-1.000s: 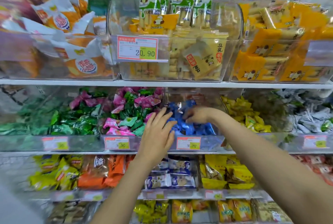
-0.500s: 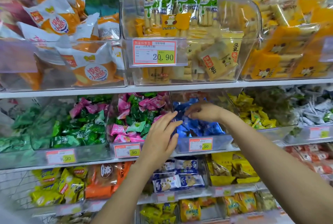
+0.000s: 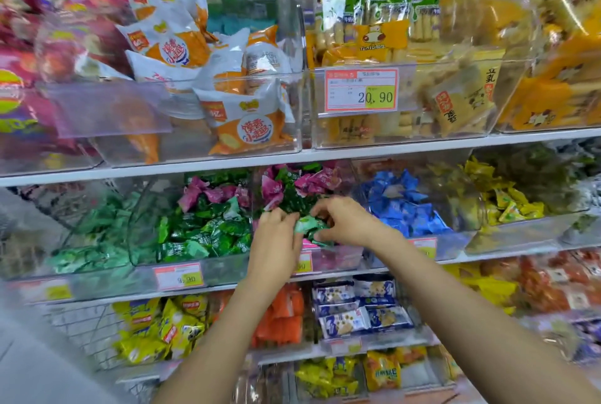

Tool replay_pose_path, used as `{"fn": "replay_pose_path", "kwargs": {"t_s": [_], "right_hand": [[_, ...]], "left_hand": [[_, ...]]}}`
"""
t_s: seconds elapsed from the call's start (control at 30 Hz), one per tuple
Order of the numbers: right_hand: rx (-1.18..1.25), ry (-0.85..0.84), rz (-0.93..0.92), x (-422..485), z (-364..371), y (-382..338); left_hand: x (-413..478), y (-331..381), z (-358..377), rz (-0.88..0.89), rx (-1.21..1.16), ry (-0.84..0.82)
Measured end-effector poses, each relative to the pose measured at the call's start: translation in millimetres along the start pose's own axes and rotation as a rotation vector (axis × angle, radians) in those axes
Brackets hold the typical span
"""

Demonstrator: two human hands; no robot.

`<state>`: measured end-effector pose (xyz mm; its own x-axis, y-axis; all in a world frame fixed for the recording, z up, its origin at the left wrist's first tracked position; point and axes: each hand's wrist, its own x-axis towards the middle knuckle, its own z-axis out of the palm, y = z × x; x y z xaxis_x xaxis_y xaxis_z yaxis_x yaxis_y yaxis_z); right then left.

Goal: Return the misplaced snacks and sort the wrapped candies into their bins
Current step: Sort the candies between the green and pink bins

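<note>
Green wrapped candies (image 3: 310, 224) sit bunched btwn my two hands at the front of the mixed pink/green bin (image 3: 341, 257), middle shelf (image 3: 195, 168). They look light, crinkly, slick film w/ twisted ends, so prob. easiest to pinch by the wrapper ends or scoop a few at once; too tight a squeeze and they'd likely squirt out, too loose and they'd drop back into the pile. My left hand (image 3: 276, 241) has fingers curled round the left side of the bunch, tips tucked in; right hand (image 3: 348, 221) is pinching the green wrappers from the right, thumb under, fingers over. Can't tell exactly how many pcs each hand has. Pink candies (image 3: 312, 181) lie behind and under in the same bin, so this bin is still mixed. Just left is the green candy bin (image 3: 201, 231), w/ a few pink ones on top; that looks like where the greens belong. Right of my hands, the blue candy bin (image 3: 403, 205), then yellow candies (image 3: 507, 202) further over. Bagged snacks above and below.
</note>
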<state>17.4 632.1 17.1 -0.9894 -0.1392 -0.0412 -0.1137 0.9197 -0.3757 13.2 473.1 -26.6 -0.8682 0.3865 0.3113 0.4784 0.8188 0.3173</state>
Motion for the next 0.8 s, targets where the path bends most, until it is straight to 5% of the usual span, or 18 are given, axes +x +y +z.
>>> {"fn": "replay_pose_path", "kwargs": {"t_s": [0.13, 0.4, 0.57, 0.8], "right_hand": [[0.050, 0.003, 0.047, 2, 3, 4], [0.125, 0.217, -0.010, 2, -2, 5], [-0.032, -0.154, 0.017, 0, -15, -2], [-0.044, -0.180, 0.013, 3, -12, -4]], "left_hand": [[11, 1, -2, -0.029, -0.065, -0.056], [-5, 8, -22, -0.176, -0.362, 0.220], [-11, 9, -24, -0.238, -0.432, 0.186], [-24, 7, -25, -0.359, -0.592, 0.153]]}}
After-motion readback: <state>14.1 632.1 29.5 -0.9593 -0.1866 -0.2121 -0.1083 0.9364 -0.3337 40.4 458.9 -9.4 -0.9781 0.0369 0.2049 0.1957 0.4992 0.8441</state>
